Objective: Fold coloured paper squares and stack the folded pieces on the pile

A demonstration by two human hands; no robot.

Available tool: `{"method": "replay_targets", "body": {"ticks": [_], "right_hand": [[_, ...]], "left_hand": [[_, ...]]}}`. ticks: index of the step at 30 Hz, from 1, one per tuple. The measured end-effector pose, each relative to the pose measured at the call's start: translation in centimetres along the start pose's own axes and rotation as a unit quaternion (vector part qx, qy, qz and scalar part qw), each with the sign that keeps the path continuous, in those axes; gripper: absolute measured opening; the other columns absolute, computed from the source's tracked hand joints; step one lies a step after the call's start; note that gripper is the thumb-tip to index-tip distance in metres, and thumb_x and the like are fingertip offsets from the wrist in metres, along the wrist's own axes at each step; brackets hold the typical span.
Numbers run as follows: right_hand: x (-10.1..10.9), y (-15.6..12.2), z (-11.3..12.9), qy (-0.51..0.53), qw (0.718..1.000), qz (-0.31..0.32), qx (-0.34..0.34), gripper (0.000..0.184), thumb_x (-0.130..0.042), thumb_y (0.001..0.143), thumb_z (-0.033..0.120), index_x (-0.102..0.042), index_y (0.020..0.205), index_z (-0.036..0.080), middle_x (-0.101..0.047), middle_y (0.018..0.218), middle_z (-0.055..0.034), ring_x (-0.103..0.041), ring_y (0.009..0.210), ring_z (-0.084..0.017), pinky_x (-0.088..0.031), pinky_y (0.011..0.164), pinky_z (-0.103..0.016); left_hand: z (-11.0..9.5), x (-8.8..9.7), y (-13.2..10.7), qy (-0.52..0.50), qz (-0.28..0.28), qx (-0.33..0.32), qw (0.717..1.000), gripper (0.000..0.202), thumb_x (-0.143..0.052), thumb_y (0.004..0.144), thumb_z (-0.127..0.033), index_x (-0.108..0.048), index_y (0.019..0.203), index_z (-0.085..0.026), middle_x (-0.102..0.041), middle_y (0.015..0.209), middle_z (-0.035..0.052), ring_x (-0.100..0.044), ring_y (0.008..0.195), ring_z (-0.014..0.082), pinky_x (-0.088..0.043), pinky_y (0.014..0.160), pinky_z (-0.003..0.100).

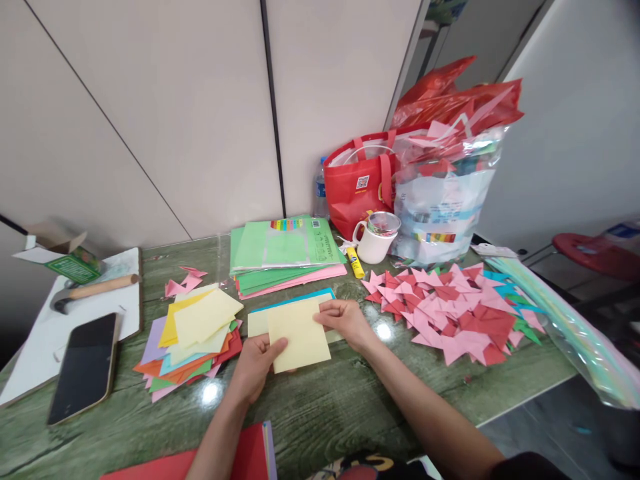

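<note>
Between my two hands is a pale yellow square sheet of paper (300, 343), raised a little over the table. My left hand (257, 367) grips its left edge, thumb on top. At its upper right corner, my right hand (347, 323) pinches the sheet with thumb and fingers. Behind it lie more pale yellow paper (257, 325) and a blue sheet (295, 300), partly covered. Left of my left hand rests a loose pile of coloured paper squares (200, 333), with pale yellow ones uppermost. To the right of my right hand spreads a heap of folded pink and red paper pieces (450, 307).
Packs of green paper (285, 247) lie at the back, near a glue stick (355, 263), a white mug (375, 243), a red bag (357, 180) and a full plastic bag (445, 200). On the left are a phone (85, 367) and a wooden-handled tool (103, 288). Red paper (245, 457) lies in front.
</note>
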State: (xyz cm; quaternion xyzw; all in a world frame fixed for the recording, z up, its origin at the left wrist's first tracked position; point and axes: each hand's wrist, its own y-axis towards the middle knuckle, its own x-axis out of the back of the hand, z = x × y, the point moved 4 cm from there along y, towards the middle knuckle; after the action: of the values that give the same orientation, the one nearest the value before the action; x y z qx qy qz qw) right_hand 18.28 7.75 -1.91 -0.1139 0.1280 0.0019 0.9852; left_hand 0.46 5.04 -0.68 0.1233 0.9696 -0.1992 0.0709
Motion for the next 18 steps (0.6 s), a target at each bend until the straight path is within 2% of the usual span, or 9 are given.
{"method": "replay_targets", "body": {"ticks": [6,10,13,18], "right_hand": [[-0.48,-0.26,0.18,-0.003,0.998,0.052,-0.019,0.041,-0.073,0.052,0.039,-0.06,0.082,0.015,-0.067,0.064,-0.0021,-0.063,0.059,-0.017,-0.05,0.053,-0.028],[-0.65,-0.4,-0.08,-0.019,0.994,0.102,-0.042,0.048,-0.077,0.047,0.034,-0.059,0.087,0.014,-0.066,0.061,-0.0003,-0.062,0.057,-0.016,-0.05,0.053,-0.028],[-0.53,-0.33,-0.44,-0.025,0.993,0.104,-0.05,0.051,-0.079,0.043,0.03,-0.06,0.086,0.013,-0.064,0.057,0.0014,-0.06,0.053,-0.014,-0.049,0.051,-0.026],[-0.48,-0.3,-0.52,-0.029,0.994,0.093,-0.056,0.048,-0.079,0.042,0.033,-0.061,0.081,0.011,-0.065,0.059,-0.0009,-0.059,0.051,-0.013,-0.049,0.051,-0.026]], "left_hand": [[-0.45,0.22,0.02,0.01,-0.034,-0.013,0.999,0.029,-0.069,0.058,-0.038,-0.065,0.062,-0.009,-0.063,0.049,0.0029,-0.052,0.043,0.012,-0.039,0.041,0.021],[-0.55,0.44,0.03,0.01,-0.043,-0.017,0.999,0.034,-0.067,0.058,-0.043,-0.065,0.061,-0.01,-0.062,0.049,0.0029,-0.051,0.043,0.0119,-0.039,0.042,0.021],[-0.55,0.46,0.01,0.007,-0.047,-0.018,0.999,0.034,-0.068,0.057,-0.044,-0.064,0.06,-0.01,-0.063,0.05,0.0031,-0.052,0.044,0.0128,-0.04,0.043,0.022],[-0.5,0.45,0.0,0.009,-0.047,-0.02,0.999,0.032,-0.068,0.056,-0.042,-0.062,0.056,-0.011,-0.062,0.05,0.0028,-0.052,0.043,0.0124,-0.039,0.043,0.022]]}}
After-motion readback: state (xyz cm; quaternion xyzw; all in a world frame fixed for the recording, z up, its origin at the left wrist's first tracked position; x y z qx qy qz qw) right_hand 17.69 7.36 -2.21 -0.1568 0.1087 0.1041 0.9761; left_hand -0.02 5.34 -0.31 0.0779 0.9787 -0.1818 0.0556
